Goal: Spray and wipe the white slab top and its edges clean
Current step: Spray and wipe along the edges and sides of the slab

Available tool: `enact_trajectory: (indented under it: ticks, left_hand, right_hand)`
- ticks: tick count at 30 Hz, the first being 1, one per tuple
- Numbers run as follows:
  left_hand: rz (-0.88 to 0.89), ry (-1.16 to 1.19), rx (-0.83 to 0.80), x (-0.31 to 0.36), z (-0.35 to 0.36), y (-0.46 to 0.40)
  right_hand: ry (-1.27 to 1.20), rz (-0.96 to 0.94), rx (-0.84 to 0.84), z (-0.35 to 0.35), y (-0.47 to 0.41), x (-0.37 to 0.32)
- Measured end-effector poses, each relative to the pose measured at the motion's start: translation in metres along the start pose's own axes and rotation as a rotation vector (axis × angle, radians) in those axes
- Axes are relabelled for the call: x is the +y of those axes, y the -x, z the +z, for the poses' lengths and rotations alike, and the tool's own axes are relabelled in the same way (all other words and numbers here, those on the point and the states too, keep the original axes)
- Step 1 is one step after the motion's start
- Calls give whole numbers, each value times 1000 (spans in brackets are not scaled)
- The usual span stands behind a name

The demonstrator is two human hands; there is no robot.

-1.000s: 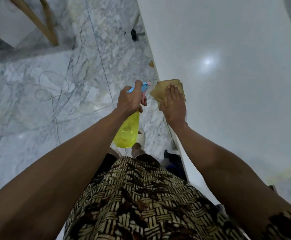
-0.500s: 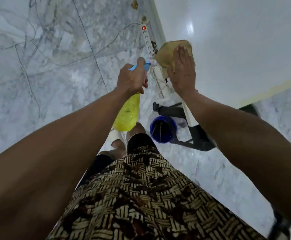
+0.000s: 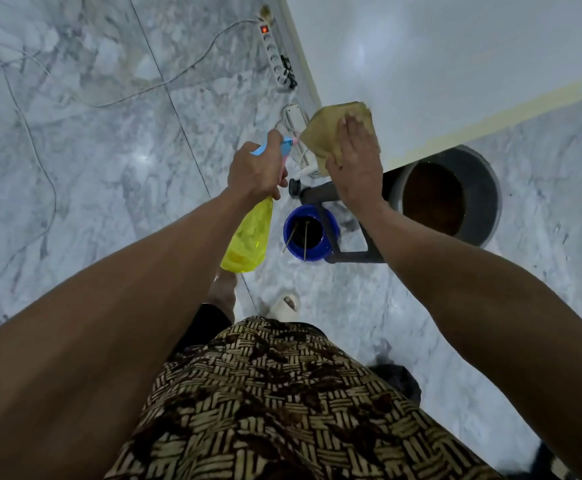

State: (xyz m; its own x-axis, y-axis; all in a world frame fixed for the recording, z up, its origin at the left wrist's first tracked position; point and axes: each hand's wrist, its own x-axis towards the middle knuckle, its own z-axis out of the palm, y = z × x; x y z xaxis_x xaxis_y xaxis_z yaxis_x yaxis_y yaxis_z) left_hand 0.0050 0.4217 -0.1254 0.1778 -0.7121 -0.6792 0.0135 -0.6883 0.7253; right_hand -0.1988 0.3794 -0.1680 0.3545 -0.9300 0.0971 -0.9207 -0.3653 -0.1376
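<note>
**Cloth at the corner of the slab**

The right hand (image 3: 353, 168) lies flat with fingers spread on a tan cloth (image 3: 331, 133), pressing it over the near corner of the white slab (image 3: 455, 64), where the long side edge meets the end edge with its yellowish strip (image 3: 490, 109). The left hand (image 3: 256, 169) grips the neck of a yellow spray bottle (image 3: 246, 240) with a blue trigger head, held out over the marble floor (image 3: 92, 150) just beside the cloth, its body hanging downward.

To do this corner well, I would keep the palm firm and drag the cloth round the lip so it folds over both edges, not only the top. Any spraying should be aimed onto the slab, because a power strip (image 3: 275, 57) with a lit switch lies on the floor right below the side edge, cables trailing.

Part of the cloth hangs off the slab, and whether it touches the edge face beneath I cannot tell. The far end of the slab runs out of frame. A blue bucket (image 3: 293, 233) and a grey bucket (image 3: 483, 202) stand under the corner; the contents are dark and unclear.
</note>
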Motion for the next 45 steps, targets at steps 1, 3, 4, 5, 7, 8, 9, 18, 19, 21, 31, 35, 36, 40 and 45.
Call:
enact_trajectory:
  ticks: [1,3,4,5,7,8,9,18,19,21,31,35,36,40,45]
  left_hand:
    - [1,1,16,-7,5,6]
    - [6,-4,42,-19,17,20]
    - [4,-6,51,-24,21,27]
    - [2,-6,53,-29,27,34]
    - [4,-10,41,-37,40,50]
    - [1,-7,34,-40,45,57]
    - [-3,3,30,-42,49,64]
    - [152,-11,32,-9,77,135]
    - [182,-5,24,1,80,143]
    - [250,-9,-7,23,88,156]
    - [508,-114,-175,143,153,186]
    - [551,-149,-271,177,171,170]
    - [551,-172,-290,185,174,164]
    - [545,-276,-394,229,180,127]
    - [542,-421,-496,283,170,79]
  right_hand:
    - [-7,-7,-2,0,11,3]
    - [-14,-14,-26,-3,32,8]
    - [-17,-11,-42,-4,41,10]
    - [-16,-13,-52,-5,53,14]
    - [-32,-23,-62,-2,75,26]
    - [-32,-24,-64,0,81,33]
    - [-46,-33,-70,0,83,40]
    - [-893,501,-224,-90,126,60]
    - [-1066,619,-180,-100,134,66]
    - [-1549,868,-84,-123,150,76]
    - [-2351,948,415,-191,170,122]
    - [-2312,991,504,-201,138,133]
    - [-2313,988,499,-201,129,134]
    - [-2253,845,514,-209,71,134]
    - [-2079,904,562,-210,-19,130]
